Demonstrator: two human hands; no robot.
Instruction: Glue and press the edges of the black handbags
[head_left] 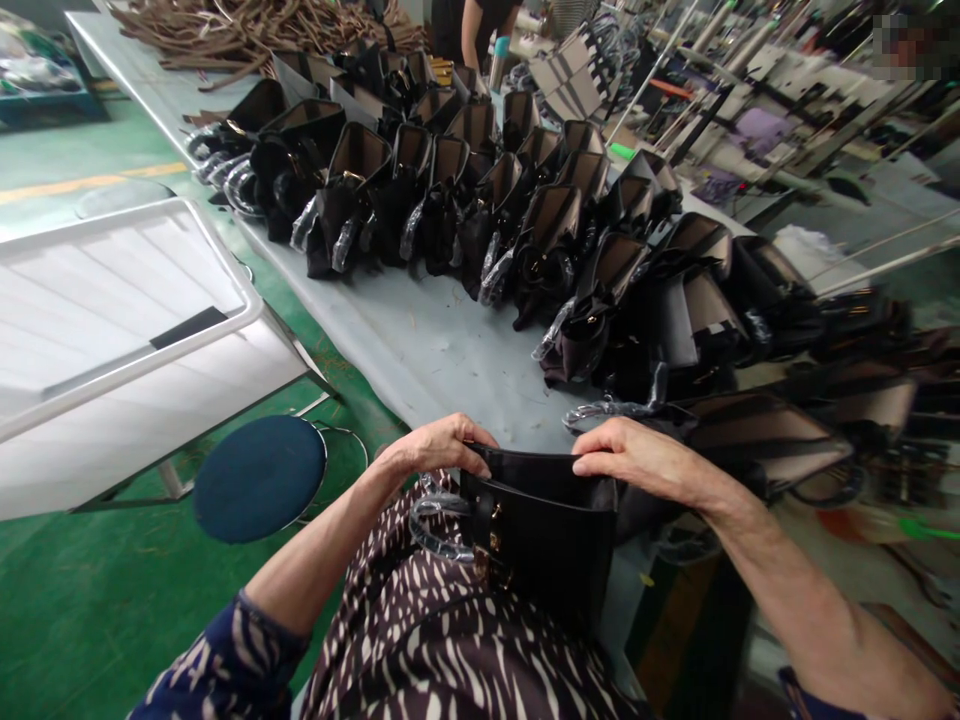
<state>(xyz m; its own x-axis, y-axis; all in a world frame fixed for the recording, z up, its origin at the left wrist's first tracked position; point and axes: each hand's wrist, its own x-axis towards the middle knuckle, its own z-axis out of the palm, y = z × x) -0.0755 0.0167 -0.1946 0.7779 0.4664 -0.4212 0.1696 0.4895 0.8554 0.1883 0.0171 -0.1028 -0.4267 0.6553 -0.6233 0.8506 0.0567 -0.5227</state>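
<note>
A black handbag (pixel 551 545) with gold-coloured fittings is held upright against the front of my body, its top opening facing up. At the left end of its rim, my left hand (pixel 448 446) pinches the edge between thumb and fingers. My right hand (pixel 634 455) grips the right end of the same rim. A handle (pixel 441 525) wrapped in clear plastic sticks out on the bag's left side. The inside of the bag is dark, and its lower part is hard to make out against my patterned clothing.
Many similar black bags (pixel 547 220) stand crowded on the grey table (pixel 442 350). Brown strips (pixel 270 30) are heaped at its far end. On the left are a white tray-like bin (pixel 127 300) and a blue round stool (pixel 261 478). Another person's arm (pixel 471 35) shows at the back.
</note>
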